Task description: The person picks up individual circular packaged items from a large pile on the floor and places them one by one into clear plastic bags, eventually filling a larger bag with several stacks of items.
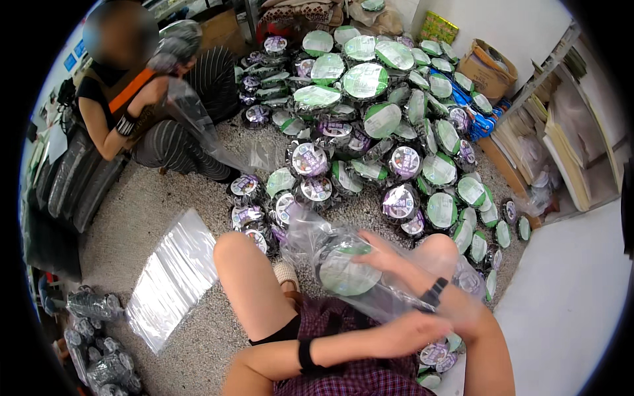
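Observation:
Over my lap lies a large clear plastic bag (pixel 305 232) with a round, black-wrapped pack (pixel 349 272) in it, its label green and white. My right hand (pixel 379 256), a dark watch on the wrist, reaches inside the bag with its fingers on that pack. Crossing beneath the right forearm, my left hand (pixel 417 332) is closed by the bag's mouth, seemingly gripping its edge; its fingers are slightly blurred. A black band circles the left forearm. In front of my knees a big heap of similar packs (pixel 364 80) shows green-white and purple-white labels.
On the floor at left lies a stack of flat clear bags (pixel 175 280). Filled bags (pixel 99 350) sit at the lower left. Another person (pixel 142 99) sits at far left holding a bag of packs. A cardboard box (pixel 487 69), a shelf (pixel 561 132) and a white panel (pixel 561 297) border the right.

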`<state>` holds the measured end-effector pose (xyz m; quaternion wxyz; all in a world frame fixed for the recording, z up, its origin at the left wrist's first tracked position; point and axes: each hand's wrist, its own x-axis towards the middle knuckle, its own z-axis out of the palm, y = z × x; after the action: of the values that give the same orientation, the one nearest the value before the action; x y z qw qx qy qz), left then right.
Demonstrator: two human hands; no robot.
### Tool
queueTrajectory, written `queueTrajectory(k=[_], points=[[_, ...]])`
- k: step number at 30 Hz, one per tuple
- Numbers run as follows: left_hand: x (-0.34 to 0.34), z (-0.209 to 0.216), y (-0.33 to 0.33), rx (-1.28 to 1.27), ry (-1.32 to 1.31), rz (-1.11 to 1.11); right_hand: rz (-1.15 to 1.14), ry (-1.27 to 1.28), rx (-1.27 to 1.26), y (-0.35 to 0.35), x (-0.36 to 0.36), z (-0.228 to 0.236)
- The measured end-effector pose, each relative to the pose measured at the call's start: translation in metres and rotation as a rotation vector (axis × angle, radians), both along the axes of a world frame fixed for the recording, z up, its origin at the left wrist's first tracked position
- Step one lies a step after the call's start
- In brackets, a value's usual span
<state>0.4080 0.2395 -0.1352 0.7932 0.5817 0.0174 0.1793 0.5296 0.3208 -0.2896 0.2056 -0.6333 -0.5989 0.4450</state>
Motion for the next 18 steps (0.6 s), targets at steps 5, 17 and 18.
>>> queueTrajectory(k=[5, 17, 18], points=[[-0.016, 0.043, 0.028, -0.218, -0.14, -0.77, -0.122, 0.028, -0.289, 0.017, -0.009, -0.026], [0.075, -0.039, 0.058, 0.347, 0.42, -0.178, -0.27, 0.098, 0.046, -0.166, 0.082, 0.109], [0.079, -0.028, 0.059, 0.235, 0.408, -0.102, -0.387, 0.182, 0.071, -0.194, 0.108, 0.158]])
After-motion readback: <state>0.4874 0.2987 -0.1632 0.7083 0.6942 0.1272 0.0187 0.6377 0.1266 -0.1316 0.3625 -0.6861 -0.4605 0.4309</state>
